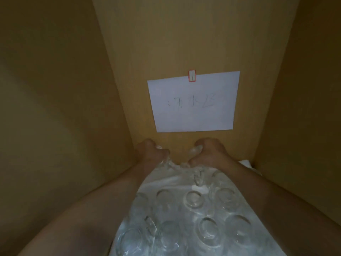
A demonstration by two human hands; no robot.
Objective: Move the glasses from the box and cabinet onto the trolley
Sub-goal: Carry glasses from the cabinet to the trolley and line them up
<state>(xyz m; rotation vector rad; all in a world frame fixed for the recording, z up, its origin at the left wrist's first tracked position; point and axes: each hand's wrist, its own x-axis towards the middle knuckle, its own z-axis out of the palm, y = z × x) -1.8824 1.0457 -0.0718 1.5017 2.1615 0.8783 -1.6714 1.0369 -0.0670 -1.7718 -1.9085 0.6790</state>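
Observation:
I am looking into a wooden cabinet [64, 108]. Several clear glasses [193, 199] stand in rows on a white sheet [160, 182] on its floor, bases up as far as I can tell. Both my arms reach to the back row. My left hand [150, 152] curls its fingers around a clear glass [165, 163] there. My right hand [210, 154] grips another clear glass [193, 151] next to it. The two hands sit side by side, close to the back wall. No box or trolley is in view.
A white paper note [193, 104] with handwriting hangs on the back wall under a red-edged sticker [191, 76]. Cabinet side walls close in left and right [299, 108]. The light is dim, and the glasses fill the floor between my forearms.

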